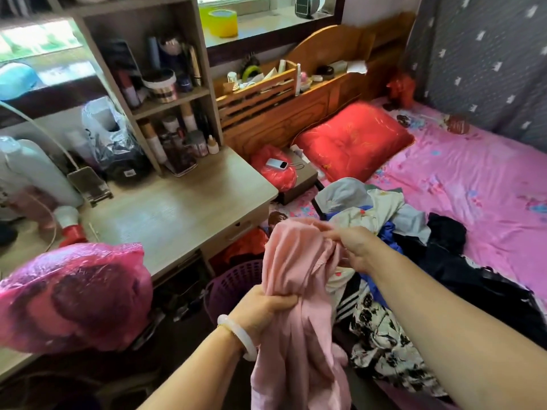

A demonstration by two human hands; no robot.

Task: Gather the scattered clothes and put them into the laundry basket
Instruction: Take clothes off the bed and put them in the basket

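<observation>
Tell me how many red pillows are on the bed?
1. The red pillow lies at the head of the bed, against the wooden headboard. The clothes pile could hide another.

We see only part of the purple laundry basket [229, 284]; the pink garment [296, 291] hides its right side, and the worktop [183, 208] shadows its far rim. The garment's hem runs off the bottom edge. Our left hand's fingers [284, 301] sink into its folds. Bottles on the shelf [165, 105] blur together, labels unreadable.
</observation>
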